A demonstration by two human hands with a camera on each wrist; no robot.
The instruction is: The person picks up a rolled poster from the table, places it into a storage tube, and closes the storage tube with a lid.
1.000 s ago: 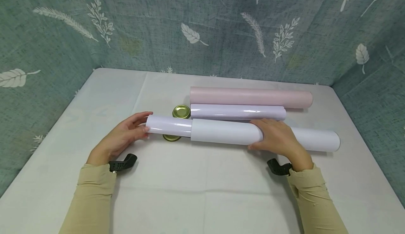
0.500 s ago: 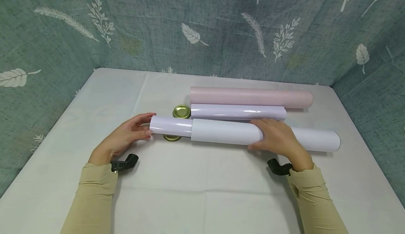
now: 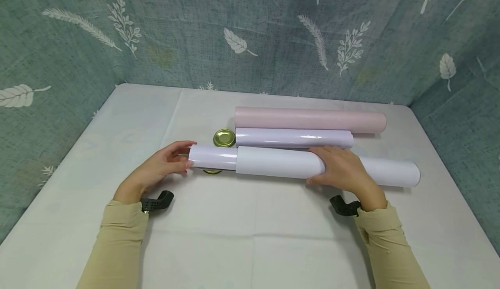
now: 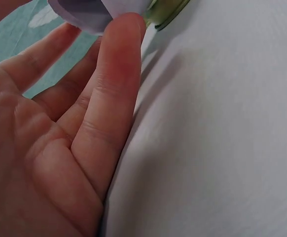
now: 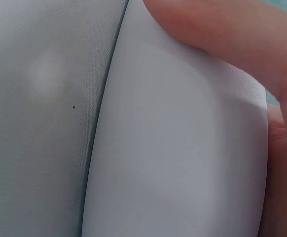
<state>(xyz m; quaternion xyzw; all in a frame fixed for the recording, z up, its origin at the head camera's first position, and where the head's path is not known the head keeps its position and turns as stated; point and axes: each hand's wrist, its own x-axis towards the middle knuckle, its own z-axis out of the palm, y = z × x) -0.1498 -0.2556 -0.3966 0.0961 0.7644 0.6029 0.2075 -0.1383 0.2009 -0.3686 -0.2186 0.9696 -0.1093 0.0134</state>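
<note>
In the head view, a glossy pale-lavender paper roll (image 3: 214, 156) is partly inside the left end of a white tube (image 3: 277, 163). My left hand (image 3: 158, 167) holds the roll's outer end, thumb on the near side, fingers on the far side. The left wrist view shows that hand (image 4: 69, 113) with the roll's hollow end (image 4: 87, 12) at its fingertips. My right hand (image 3: 343, 169) grips the white tube from above, right of its middle. Close up in the right wrist view, the thumb (image 5: 222, 34) lies across the white tube (image 5: 178, 148).
Behind the white tube lie a second glossy lavender roll (image 3: 293, 138) and a thicker pink tube (image 3: 308, 120). One gold jar lid (image 3: 224, 138) sits left of them. Another gold lid (image 3: 212, 172) is mostly hidden under the held roll. A leaf-patterned curtain (image 3: 273, 33) surrounds the white-covered table (image 3: 250, 254).
My left hand has moved to the right, and the glossy roll has slid further into the white tube. The right hand and white tube have stayed in place.
</note>
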